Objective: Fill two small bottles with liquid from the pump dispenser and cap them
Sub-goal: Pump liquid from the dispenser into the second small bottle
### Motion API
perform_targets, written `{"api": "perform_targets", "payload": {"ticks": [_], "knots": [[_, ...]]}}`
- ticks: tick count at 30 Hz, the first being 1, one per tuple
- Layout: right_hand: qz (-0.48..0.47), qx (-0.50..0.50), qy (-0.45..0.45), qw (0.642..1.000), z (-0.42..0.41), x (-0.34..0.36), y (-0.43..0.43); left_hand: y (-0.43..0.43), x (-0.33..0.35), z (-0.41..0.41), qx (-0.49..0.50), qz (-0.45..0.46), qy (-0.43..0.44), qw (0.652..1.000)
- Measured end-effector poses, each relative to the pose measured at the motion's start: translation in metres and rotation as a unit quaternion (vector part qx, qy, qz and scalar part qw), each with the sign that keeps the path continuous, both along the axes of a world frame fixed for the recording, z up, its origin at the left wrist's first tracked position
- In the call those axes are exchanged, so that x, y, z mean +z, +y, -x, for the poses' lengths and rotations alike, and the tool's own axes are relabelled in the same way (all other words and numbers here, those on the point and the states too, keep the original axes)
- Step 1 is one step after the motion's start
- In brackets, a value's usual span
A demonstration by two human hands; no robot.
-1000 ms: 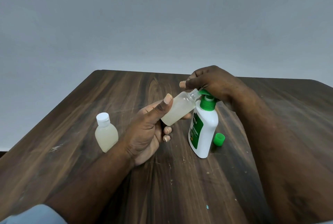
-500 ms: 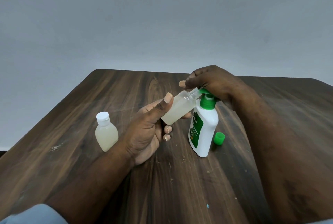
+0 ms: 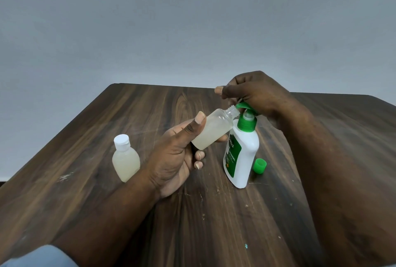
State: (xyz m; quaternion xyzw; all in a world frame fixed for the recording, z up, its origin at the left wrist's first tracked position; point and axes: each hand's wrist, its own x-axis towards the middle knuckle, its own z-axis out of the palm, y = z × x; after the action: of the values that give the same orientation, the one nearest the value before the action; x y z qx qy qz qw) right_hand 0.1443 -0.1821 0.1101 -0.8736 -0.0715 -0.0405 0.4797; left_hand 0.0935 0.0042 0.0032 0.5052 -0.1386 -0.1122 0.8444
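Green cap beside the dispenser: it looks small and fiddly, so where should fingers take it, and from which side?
Pinch the green cap across its round side wall with thumb and forefinger, coming from above and the right, since the pump dispenser stands close on its left. It seems to lie tilted, so it may roll.

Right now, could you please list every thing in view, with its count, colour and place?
table: one, dark brown wood, under everything
wall: one, grey, behind table
pump dispenser: one, white with green label and pump, upright on table
open small bottle: one, clear with pale liquid, tilted, mouth at the dispenser's spout
capped small bottle: one, pale with white cap, upright on table, leftmost
loose cap: one, green, on table right of dispenser
sleeve: one, light blue, lower left corner
left hand: one, grips the open small bottle
right hand: one, on the pump head, fingers curled
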Motion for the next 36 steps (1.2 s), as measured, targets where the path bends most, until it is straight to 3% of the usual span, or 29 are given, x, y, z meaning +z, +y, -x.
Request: {"api": "perform_targets", "payload": {"ticks": [9,36], "knots": [[0.03,-0.004,0.057,0.998,-0.0055,-0.0054,0.0014,-0.0013,0.0039,0.002,0.007,-0.004,-0.008,1.0],[0.024,0.001,0.04,0.999,-0.0026,0.0004,-0.0007,-0.0006,0.0031,0.0024,0.0,-0.005,-0.003,1.0]]}}
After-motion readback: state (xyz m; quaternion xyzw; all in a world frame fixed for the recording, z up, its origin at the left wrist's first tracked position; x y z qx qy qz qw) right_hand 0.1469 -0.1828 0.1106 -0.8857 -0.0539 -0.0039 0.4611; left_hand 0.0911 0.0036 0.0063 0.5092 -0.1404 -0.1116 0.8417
